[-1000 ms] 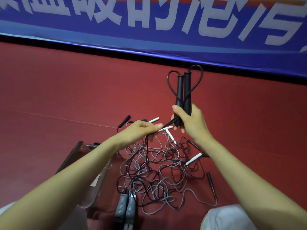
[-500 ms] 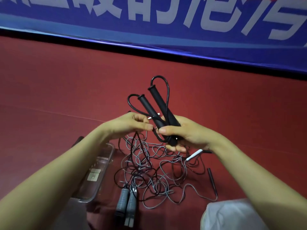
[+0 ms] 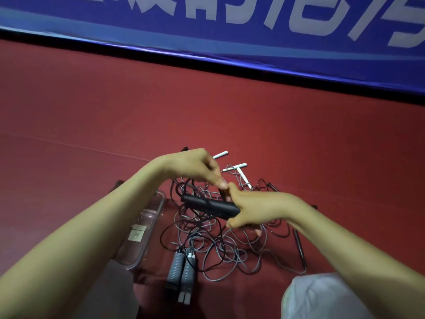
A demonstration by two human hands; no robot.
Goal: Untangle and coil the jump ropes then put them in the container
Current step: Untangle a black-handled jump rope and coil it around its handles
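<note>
Jump ropes lie in one knotted heap at lower centre, so most of the work is left. The right hand curls its fingers round paired black handles above the heap, and the left hand pinches a cord just beside them. The clear container, lower left, shows no coil inside.

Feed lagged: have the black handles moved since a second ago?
Yes. The black handles, upright before, now lie tipped leftward toward the container, low over the tangle.
</note>
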